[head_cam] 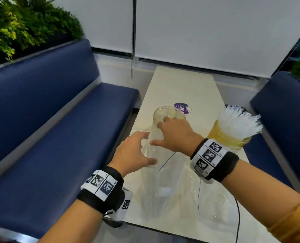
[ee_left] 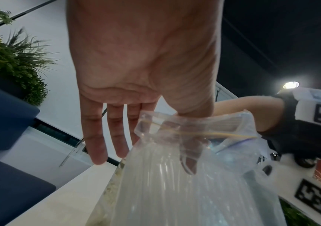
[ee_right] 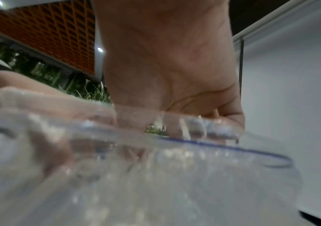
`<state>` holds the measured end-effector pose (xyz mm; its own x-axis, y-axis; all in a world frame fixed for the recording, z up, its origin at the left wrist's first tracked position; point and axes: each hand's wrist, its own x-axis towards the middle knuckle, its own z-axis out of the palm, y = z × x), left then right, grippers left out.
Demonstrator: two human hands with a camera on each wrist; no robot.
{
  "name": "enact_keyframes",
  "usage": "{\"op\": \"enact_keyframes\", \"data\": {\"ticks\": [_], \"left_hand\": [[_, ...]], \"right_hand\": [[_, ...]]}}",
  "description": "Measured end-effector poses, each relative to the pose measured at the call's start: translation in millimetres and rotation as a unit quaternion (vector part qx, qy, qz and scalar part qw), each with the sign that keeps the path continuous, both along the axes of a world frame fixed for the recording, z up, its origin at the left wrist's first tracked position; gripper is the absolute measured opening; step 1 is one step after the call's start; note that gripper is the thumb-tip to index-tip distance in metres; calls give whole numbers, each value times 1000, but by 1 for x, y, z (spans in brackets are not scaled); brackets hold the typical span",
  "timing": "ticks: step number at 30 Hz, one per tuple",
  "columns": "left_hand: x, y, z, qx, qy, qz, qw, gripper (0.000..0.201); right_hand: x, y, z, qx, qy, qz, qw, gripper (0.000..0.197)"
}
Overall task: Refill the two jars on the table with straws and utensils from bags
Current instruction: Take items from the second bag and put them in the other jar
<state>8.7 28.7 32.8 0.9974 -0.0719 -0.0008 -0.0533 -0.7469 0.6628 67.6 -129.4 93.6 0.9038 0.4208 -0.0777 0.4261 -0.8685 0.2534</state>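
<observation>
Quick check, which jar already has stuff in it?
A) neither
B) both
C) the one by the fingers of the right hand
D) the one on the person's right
D: in the head view the jar on the right is packed with clear wrapped pieces fanning out of its mouth, while the jar by the fingers of the right hand looks empty.

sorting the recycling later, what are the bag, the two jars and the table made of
Bag: thin clear plastic film; it wrinkles, shines, has a zip strip.
Empty jar and filled jar: clear, yellowish, rigid; glass or hard plastic, cannot tell which.
Table: smooth cream top, faintly glossy, probably laminate.
</observation>
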Motion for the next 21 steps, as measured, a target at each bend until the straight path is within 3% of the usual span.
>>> {"op": "enact_keyframes", "data": {"ticks": [5, 11, 17, 21], "left_hand": [[-5, -3, 0, 2, -5, 7, 1000, 92], [-12, 0, -1, 1, -11, 3, 1000, 92], [-16, -10, 2, -21, -4, 1, 1000, 102], [-18, -19, 4, -44, -30, 24, 998, 66]], "right_hand": [[-4, -3, -11, 15, 12, -25, 999, 64], [-18, -10, -9, 22, 19, 60, 998, 36], [-28, -5, 7, 86, 19, 86, 992, 32], [-33, 5, 25, 127, 2, 127, 984, 32]]}}
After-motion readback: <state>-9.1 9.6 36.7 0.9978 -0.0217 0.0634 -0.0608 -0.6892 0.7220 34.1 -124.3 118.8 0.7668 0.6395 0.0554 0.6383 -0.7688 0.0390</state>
